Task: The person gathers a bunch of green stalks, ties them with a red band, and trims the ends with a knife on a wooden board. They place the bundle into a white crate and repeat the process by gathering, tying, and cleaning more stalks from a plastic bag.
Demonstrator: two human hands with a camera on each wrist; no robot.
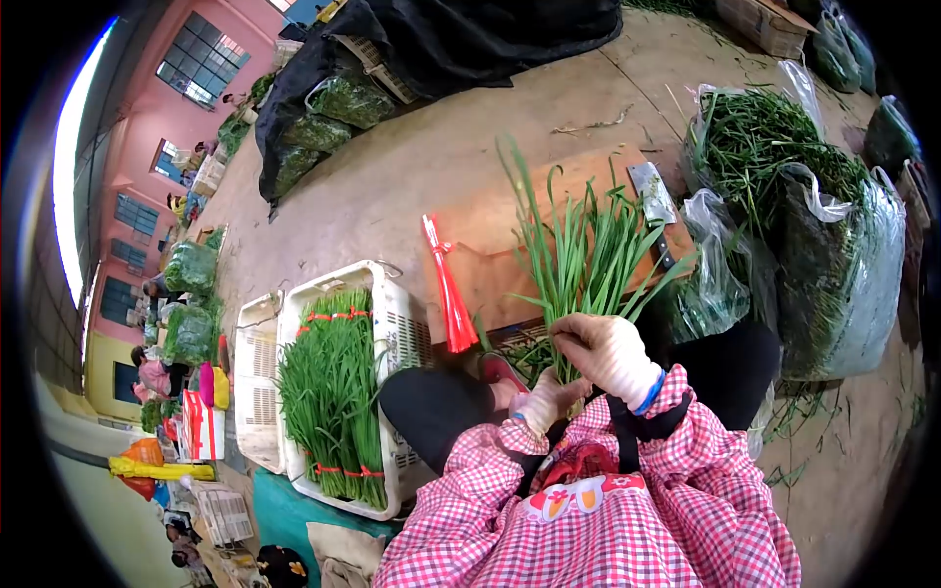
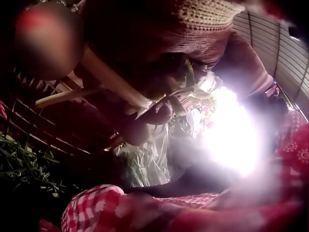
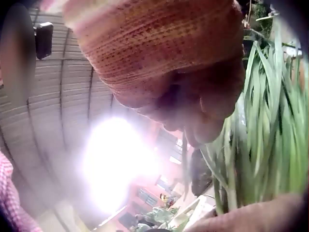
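Note:
A loose bunch of long flat-leaved garlic chives (image 1: 588, 250) stands fanned out in front of the person's lap. Low on it, my left hand (image 1: 549, 402), in a pale knit glove with bare fingertips, grips the stems; pale stem ends (image 2: 116, 82) stick out by its fingers in the left wrist view. My right hand (image 1: 606, 355), gloved alike, is curled just over the bunch. In the right wrist view its fingertips (image 3: 205, 128) pinch a thin green blade (image 3: 185, 162) that hangs down beside the other leaves.
A wooden board (image 1: 480, 279) bears a cleaver (image 1: 652, 196) and a bundle of red ties (image 1: 449, 294). On the left, a white crate (image 1: 392, 343) holds tied chive bunches (image 1: 333, 392). Plastic bags of greens (image 1: 833, 265) stand right. Black sheeting (image 1: 441, 49) lies beyond.

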